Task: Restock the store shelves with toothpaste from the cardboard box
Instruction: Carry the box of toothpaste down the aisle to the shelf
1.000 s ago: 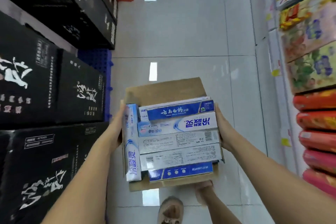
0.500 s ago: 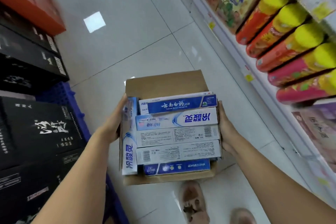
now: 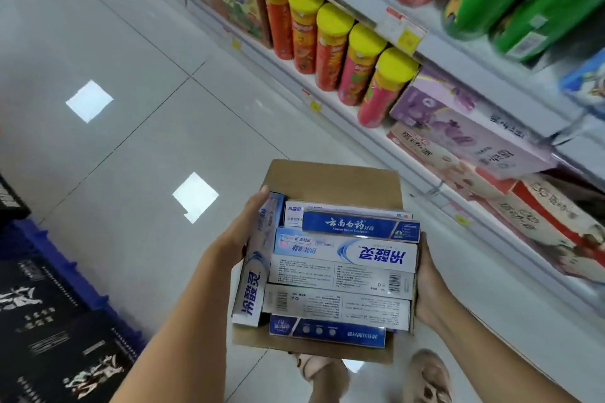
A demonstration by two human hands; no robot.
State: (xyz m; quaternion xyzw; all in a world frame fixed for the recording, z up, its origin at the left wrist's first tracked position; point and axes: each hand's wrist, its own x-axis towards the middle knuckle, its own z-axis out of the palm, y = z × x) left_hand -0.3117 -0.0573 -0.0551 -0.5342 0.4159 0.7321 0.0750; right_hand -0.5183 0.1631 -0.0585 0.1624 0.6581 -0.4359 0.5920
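A shop aisle: price-tagged shelves [image 3: 386, 15] of snack canisters [image 3: 330, 49].

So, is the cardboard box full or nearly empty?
Full: toothpaste cartons fill the cardboard box side to side, laid flat, one on edge at the left.

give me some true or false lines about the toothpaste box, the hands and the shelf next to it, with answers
The left hand and right hand hold the cardboard box at its sides. True.
The cardboard box is empty. False: toothpaste cartons fill it.
Yellow-lidded canisters stand in a row on the shelf. True.
The cardboard box sits on the ground. False: it is carried above the floor.
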